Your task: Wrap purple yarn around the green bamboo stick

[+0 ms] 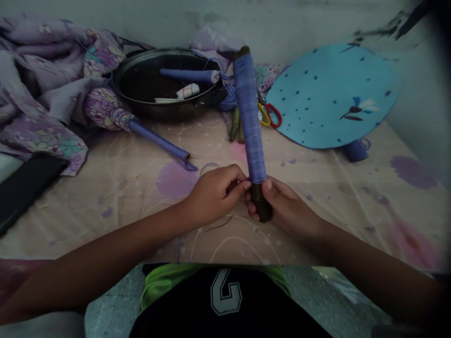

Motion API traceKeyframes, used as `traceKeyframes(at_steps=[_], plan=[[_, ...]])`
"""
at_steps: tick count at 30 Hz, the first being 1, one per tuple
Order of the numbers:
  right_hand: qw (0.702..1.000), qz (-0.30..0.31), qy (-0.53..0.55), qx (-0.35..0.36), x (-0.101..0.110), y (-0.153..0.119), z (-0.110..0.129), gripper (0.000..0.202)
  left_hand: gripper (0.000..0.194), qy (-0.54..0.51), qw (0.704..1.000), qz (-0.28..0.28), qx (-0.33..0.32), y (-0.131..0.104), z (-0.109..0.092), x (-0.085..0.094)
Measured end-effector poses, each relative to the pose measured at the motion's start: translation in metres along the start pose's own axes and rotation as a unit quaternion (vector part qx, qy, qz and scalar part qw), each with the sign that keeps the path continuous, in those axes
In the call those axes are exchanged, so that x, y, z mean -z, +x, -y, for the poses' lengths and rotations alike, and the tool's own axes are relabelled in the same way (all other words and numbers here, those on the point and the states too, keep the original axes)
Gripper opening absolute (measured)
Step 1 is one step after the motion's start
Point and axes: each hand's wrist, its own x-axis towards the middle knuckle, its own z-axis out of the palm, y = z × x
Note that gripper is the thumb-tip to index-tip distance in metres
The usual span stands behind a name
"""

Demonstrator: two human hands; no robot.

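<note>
My right hand [287, 202] is wrapped round the bare dark lower end of a stick wound with purple thread [249, 117]. The stick stands nearly upright, its top leaning a little to the left, and both bare ends show. At the lower edge of the winding, my left hand [220, 192] has thumb and forefinger pinched together beside the stick. It seems to grip the thread there, though the strand itself is too fine to make out clearly. A thin brown strand [218, 225] lies on the tablecloth below my left hand.
A dark pan [141, 110] holds a purple-wrapped stick [188, 75]. Scissors with red and yellow handles [274, 116] lie beside a blue oval board [310, 108] against the wall. Floral cloth [59, 84], a cloth-topped purple stick [158, 138] and a black phone-like slab [30, 183] are on the left.
</note>
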Motion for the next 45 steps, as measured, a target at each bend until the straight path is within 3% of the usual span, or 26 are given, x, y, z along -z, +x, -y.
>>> traceKeyframes(at_steps=[3,7,11,14,18,21,23,27,32,36,39,45], plan=[[0.999,-0.031,-0.019,0.005,0.0,-0.002,0.004,0.034,0.015,-0.003,1.0,0.017,-0.024,0.001,0.001,0.0],[0.996,-0.082,-0.021,0.01,0.001,-0.003,0.005,0.025,0.02,0.01,0.994,0.034,-0.105,0.002,0.002,0.002],[0.997,-0.059,0.012,0.043,0.002,-0.001,0.004,0.019,0.016,-0.039,0.988,0.058,-0.138,0.002,0.0,0.004],[0.995,-0.029,0.055,0.072,0.001,0.0,0.002,0.02,0.014,-0.189,0.976,0.085,-0.065,0.0,0.001,0.0],[0.996,-0.02,0.06,0.069,-0.001,0.001,0.001,0.023,0.009,-0.413,0.903,0.097,0.071,-0.001,0.001,-0.01],[0.996,-0.042,0.05,0.055,0.0,0.0,0.001,0.024,0.005,-0.455,0.869,0.104,0.163,0.001,-0.002,-0.01],[0.996,-0.059,0.049,0.043,0.001,-0.001,0.002,0.027,0.007,-0.44,0.872,0.107,0.188,0.003,-0.005,-0.007],[0.995,-0.06,0.063,0.042,0.0,-0.004,0.005,0.035,0.018,-0.428,0.884,0.092,0.163,0.007,-0.006,-0.005],[0.997,-0.041,0.059,0.021,0.0,-0.002,0.003,0.027,0.035,-0.408,0.898,0.056,0.154,0.007,0.0,-0.012],[0.997,-0.036,0.071,0.001,0.001,0.001,-0.002,0.03,0.042,-0.438,0.876,0.085,0.182,0.005,0.0,-0.015],[0.997,-0.052,0.049,-0.027,0.001,-0.001,-0.008,0.032,0.043,-0.467,0.863,0.108,0.161,0.003,-0.003,-0.014],[0.999,-0.01,0.029,0.013,0.005,-0.002,-0.009,0.049,0.037,-0.371,0.917,0.049,0.139,-0.001,-0.007,-0.003]])
